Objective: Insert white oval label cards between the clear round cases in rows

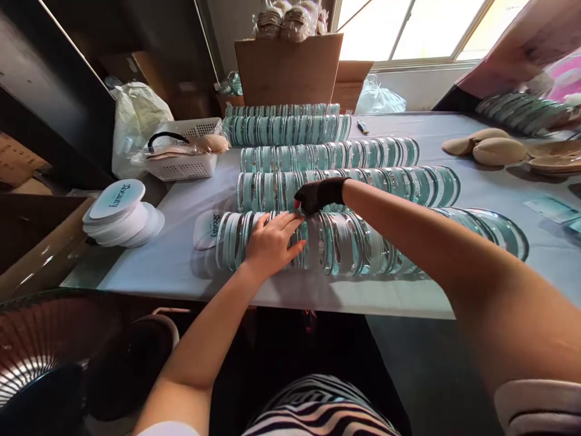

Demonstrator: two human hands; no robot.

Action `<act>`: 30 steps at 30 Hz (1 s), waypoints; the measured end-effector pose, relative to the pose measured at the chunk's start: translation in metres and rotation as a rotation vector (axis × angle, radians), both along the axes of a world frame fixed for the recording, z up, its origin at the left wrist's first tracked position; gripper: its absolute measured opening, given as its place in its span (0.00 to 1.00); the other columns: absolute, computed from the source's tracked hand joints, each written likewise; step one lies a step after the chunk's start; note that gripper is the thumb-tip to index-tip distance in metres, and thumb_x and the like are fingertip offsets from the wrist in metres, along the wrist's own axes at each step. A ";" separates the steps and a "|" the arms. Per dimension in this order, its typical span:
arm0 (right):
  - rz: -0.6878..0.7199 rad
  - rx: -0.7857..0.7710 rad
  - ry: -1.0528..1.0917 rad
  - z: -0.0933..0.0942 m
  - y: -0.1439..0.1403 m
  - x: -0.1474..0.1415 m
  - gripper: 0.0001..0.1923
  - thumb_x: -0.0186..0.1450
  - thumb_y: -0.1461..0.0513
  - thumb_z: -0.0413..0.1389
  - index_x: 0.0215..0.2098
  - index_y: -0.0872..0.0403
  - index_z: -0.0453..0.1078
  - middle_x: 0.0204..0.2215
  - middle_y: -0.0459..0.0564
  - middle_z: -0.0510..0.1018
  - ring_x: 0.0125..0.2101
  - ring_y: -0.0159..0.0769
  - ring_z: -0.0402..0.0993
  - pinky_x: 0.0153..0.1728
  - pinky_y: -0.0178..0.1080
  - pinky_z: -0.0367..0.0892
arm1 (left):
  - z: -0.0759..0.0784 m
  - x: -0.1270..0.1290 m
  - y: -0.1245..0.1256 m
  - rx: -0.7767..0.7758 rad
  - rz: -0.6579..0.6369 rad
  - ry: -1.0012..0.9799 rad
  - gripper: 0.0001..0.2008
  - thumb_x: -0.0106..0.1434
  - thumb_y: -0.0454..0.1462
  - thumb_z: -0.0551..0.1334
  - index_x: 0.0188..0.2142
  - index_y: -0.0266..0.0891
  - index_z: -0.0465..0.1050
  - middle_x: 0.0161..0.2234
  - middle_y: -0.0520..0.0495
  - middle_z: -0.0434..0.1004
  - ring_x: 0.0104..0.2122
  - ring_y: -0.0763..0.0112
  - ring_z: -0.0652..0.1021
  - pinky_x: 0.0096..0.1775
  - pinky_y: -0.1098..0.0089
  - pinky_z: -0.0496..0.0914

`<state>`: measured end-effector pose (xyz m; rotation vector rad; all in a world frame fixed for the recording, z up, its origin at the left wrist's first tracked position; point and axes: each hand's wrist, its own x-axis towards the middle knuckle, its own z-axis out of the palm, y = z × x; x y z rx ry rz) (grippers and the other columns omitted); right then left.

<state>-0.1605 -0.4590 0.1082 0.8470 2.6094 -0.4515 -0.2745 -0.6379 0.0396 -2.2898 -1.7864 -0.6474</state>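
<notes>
1. Daylight from a window (422,27) at the far wall falls on a long bench (172,260) covered in pale cloth, where rows of clear round cases with teal rims stand on edge, packed side by side.
2. At the nearest row of cases (363,242), the person's left hand (271,242), bare, lies flat with fingers spread on top of the cases, pressing on them and closed around none.
3. Her right hand (320,195), in a black mesh glove, hooks its fingertips down at the top of that row, just beside the left hand's fingers; whether it pinches a single case cannot be told.
4. Four more rows of the same cases (327,154) lie behind the nearest one, running toward a cardboard box (288,69) at the back of the bench.
5. To the left of the nearest row, a round white lid printed "Beauty" (206,229) lies flat on the bench, touching the row's end.
6. Off the bench's left edge sits a stack of similar white lids (120,215).
7. A white plastic basket (184,154) stands at the bench's left rear, with a filled plastic bag (136,118) beside it.
8. Beige foam pads (492,148) lie on the right side of the bench, near another heap of cases (521,112).
9. A fan grille (45,339) shows at lower left, below the bench's edge.
</notes>
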 end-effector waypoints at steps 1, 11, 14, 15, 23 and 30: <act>0.013 0.035 0.004 0.001 -0.001 0.001 0.25 0.56 0.68 0.56 0.52 0.59 0.75 0.35 0.48 0.82 0.32 0.31 0.73 0.33 0.32 0.66 | 0.000 0.000 0.000 -0.007 0.001 -0.004 0.23 0.70 0.47 0.53 0.61 0.46 0.67 0.62 0.48 0.68 0.62 0.61 0.68 0.64 0.51 0.55; 0.009 0.431 0.301 -0.019 -0.111 0.063 0.14 0.65 0.63 0.51 0.42 0.57 0.77 0.38 0.53 0.81 0.34 0.36 0.74 0.31 0.34 0.58 | 0.000 -0.001 0.003 -0.032 0.000 -0.064 0.22 0.69 0.47 0.55 0.60 0.48 0.67 0.62 0.49 0.69 0.61 0.60 0.69 0.64 0.53 0.54; -0.042 0.497 0.252 -0.062 -0.157 0.076 0.18 0.71 0.62 0.44 0.47 0.55 0.76 0.41 0.56 0.80 0.33 0.37 0.74 0.29 0.36 0.55 | 0.001 0.000 0.002 -0.041 0.001 -0.072 0.21 0.69 0.46 0.55 0.60 0.49 0.67 0.63 0.50 0.68 0.61 0.61 0.69 0.64 0.53 0.54; -0.051 0.502 0.231 -0.078 -0.168 0.078 0.20 0.72 0.62 0.42 0.48 0.53 0.76 0.41 0.56 0.80 0.34 0.37 0.75 0.28 0.36 0.55 | 0.001 0.000 0.002 -0.043 0.003 -0.076 0.21 0.69 0.46 0.56 0.60 0.49 0.67 0.63 0.50 0.68 0.62 0.62 0.69 0.65 0.53 0.54; -0.047 0.387 0.268 -0.094 -0.185 0.103 0.16 0.70 0.61 0.48 0.48 0.49 0.76 0.41 0.54 0.82 0.38 0.40 0.78 0.35 0.37 0.64 | 0.005 0.001 -0.005 -0.035 0.008 -0.064 0.21 0.69 0.45 0.56 0.60 0.47 0.67 0.63 0.48 0.68 0.64 0.59 0.65 0.66 0.50 0.51; -0.245 0.420 0.147 0.001 -0.050 0.100 0.18 0.66 0.60 0.54 0.53 0.51 0.75 0.45 0.52 0.82 0.43 0.41 0.78 0.42 0.37 0.68 | 0.000 0.044 0.000 -0.033 -0.113 0.000 0.38 0.62 0.55 0.63 0.66 0.43 0.59 0.67 0.42 0.59 0.68 0.51 0.57 0.68 0.42 0.41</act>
